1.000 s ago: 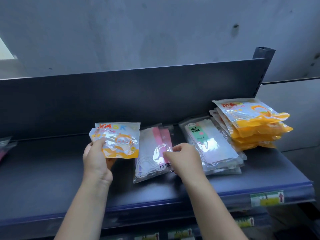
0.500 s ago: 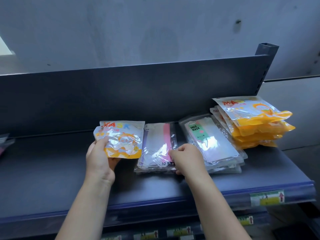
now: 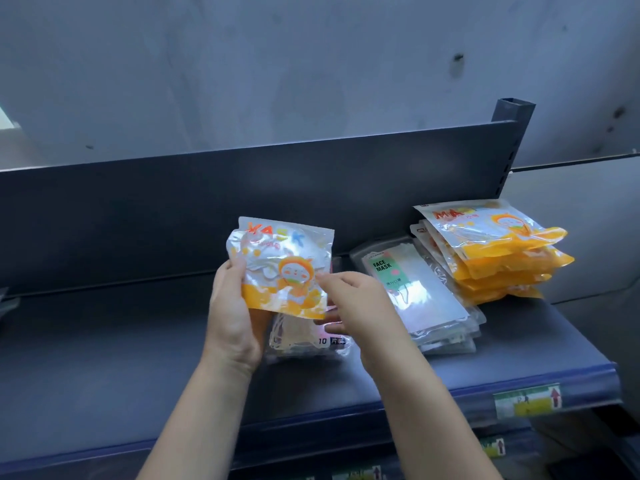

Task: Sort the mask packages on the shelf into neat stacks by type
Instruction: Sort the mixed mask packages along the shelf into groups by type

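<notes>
Nearest me, the blue plastic price rail (image 3: pixel 519 382) runs along the front edge of the dark grey metal shelf (image 3: pixel 104 341), with a green-and-yellow label (image 3: pixel 528 403) stuck on it. Just behind that rail I see my left hand (image 3: pixel 232 320) gripping the left edge and lower corner of a glossy orange-and-clear pouch printed "MASK" with a cartoon face (image 3: pixel 284 271), lifted off the shelf and tilted upright. My right hand (image 3: pixel 360 306) pinches the pouch's right edge, thumb in front, fingers curled behind. Directly beneath the pouch, a stack of clear packets with a pink strip (image 3: pixel 304 337) lies flat on the shelf. To the right of the held pouch sits a stack of clear flat packets with a green "FACE MASK" label (image 3: pixel 415 292). Further right and back, touching that stack, is a pile of matching orange pouches (image 3: pixel 495 251). Behind everything stands the shelf's dark back panel (image 3: pixel 173 202), then a pale grey wall (image 3: pixel 277 64).
</notes>
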A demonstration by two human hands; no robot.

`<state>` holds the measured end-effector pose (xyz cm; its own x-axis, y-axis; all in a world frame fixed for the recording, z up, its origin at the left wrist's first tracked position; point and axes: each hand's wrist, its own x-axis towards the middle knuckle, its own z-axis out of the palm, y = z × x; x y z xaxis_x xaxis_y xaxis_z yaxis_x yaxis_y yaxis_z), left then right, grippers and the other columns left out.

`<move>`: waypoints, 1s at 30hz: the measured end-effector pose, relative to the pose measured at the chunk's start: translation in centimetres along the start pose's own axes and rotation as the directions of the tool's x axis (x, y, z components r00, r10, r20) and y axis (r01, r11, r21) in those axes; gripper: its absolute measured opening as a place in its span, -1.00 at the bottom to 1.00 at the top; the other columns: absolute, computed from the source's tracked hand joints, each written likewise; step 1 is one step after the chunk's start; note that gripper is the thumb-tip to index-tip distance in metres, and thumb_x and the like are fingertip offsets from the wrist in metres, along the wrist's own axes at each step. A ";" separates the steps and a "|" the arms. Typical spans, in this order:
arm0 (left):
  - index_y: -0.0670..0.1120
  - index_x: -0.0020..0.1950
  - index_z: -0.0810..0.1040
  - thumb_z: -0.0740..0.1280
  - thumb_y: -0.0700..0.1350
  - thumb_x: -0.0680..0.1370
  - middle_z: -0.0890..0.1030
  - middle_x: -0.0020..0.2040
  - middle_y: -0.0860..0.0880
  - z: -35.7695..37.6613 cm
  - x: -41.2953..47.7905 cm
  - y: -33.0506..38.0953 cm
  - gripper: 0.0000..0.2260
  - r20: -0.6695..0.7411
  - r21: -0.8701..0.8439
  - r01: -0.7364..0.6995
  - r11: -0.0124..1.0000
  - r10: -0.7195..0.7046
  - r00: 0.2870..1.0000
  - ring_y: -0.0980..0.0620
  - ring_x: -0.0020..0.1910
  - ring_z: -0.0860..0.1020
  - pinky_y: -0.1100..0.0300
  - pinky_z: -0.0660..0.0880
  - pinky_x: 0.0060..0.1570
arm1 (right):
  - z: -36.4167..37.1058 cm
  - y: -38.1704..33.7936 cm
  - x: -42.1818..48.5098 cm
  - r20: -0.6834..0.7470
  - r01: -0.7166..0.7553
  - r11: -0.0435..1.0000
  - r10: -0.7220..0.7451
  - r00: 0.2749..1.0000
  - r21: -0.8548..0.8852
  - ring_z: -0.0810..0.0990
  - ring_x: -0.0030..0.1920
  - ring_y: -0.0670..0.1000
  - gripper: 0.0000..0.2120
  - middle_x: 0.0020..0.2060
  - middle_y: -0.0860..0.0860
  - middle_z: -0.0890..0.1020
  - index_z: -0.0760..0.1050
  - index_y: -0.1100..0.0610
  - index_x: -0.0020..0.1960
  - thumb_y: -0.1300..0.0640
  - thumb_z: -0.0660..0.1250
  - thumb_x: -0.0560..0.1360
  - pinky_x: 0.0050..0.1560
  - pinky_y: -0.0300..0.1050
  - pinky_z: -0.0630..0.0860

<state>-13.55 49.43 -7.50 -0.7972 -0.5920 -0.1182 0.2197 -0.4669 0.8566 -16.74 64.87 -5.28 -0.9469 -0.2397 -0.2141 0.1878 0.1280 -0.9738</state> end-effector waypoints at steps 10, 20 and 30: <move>-0.14 0.13 0.64 0.49 -0.12 0.58 0.77 -0.06 -0.06 9.3 -0.7 -1.9 -0.83 0.210 0.407 -0.047 0.912 -0.044 0.977 0.07 -0.21 0.69 0.22 0.57 -0.28 | -9.4 -2.3 1.9 -0.527 0.297 0.943 -0.330 0.783 -0.149 0.72 -0.06 0.01 -0.71 -0.12 -0.10 0.74 0.65 -0.04 0.08 0.27 0.34 0.48 -0.04 -0.01 0.67; -0.09 -0.17 0.49 0.36 -0.01 0.44 0.50 -0.23 -0.13 20.2 -0.6 -5.7 -0.84 0.399 0.587 -0.199 0.785 -0.066 0.915 -0.03 -0.25 0.44 0.05 0.40 -0.19 | -20.2 -3.4 5.8 -0.682 0.044 0.869 -0.418 0.601 -0.494 0.59 0.10 0.29 -0.75 0.03 0.13 0.71 0.64 0.09 0.15 0.24 0.24 0.59 -0.02 0.04 0.56; -0.06 -0.32 0.29 0.33 -0.10 0.40 0.32 -0.37 -0.06 24.5 2.6 -7.9 -0.78 0.362 0.792 -0.198 0.578 -0.183 0.914 -0.07 -0.29 0.29 0.07 0.27 -0.24 | -23.8 -3.7 8.5 -0.681 -0.141 0.840 -0.314 0.662 -0.524 0.56 0.27 0.24 -0.58 0.33 0.15 0.57 0.55 -0.04 0.40 0.19 0.20 0.59 0.26 0.04 0.52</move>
<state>-31.15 67.68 -2.28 -0.9724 -0.2181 -0.0826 -0.1602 0.3672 0.9163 -31.70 85.30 -1.69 -0.8634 0.4561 0.2156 0.1546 0.6460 -0.7475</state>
